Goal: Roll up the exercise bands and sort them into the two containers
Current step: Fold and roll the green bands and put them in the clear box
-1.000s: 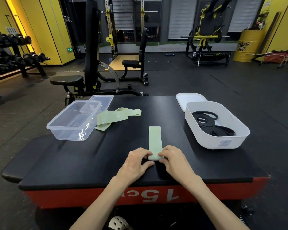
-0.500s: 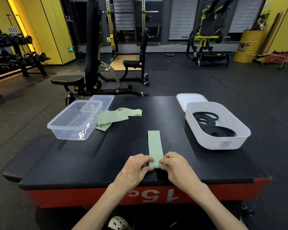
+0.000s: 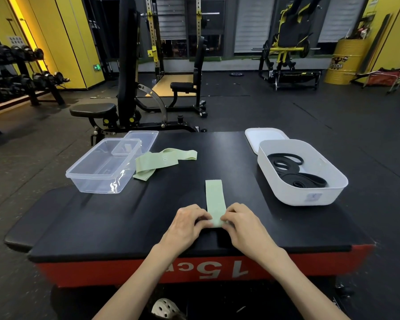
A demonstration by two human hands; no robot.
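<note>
A pale green exercise band (image 3: pixel 214 197) lies flat on the black padded platform (image 3: pixel 102 218), running away from me. My left hand (image 3: pixel 188 223) and my right hand (image 3: pixel 245 224) pinch its near end from both sides, where a small roll has formed. A second loose green band (image 3: pixel 158 162) lies crumpled beside the clear plastic container (image 3: pixel 102 166), which holds nothing. The white container (image 3: pixel 309 192) at the right holds rolled black bands (image 3: pixel 296 174).
A clear lid (image 3: pixel 146 138) lies behind the clear container and a white lid (image 3: pixel 263 137) behind the white one. The platform's red front edge is right before me. A weight bench (image 3: pixel 125 88), dumbbell rack (image 3: pixel 16 75) and gym machines stand on the floor beyond.
The flat part of the green band has grown shorter as both hands rolled its near end forward, away from me. Everything else stayed in place.
</note>
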